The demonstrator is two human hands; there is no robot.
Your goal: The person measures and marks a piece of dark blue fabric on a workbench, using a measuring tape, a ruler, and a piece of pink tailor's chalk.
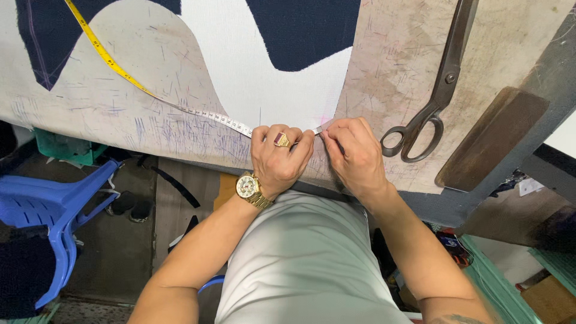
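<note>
A yellow and white tape measure (150, 93) runs from the top left across the worn cutting table (390, 66) to the near edge. My left hand (279, 159), with a ring and a gold watch, pinches the tape against the edge of the white fabric (252, 66). My right hand (354, 153) holds the tape's metal end (322, 127) flat on the table, just right of the left hand. Dark navy fabric pieces (300, 30) lie on the white cloth.
Large dark metal shears (438, 99) lie right of my right hand. A dark wooden block (492, 138) rests near the table's right edge. A blue plastic chair (48, 216) stands on the floor at left, with sandals (132, 207) beside it.
</note>
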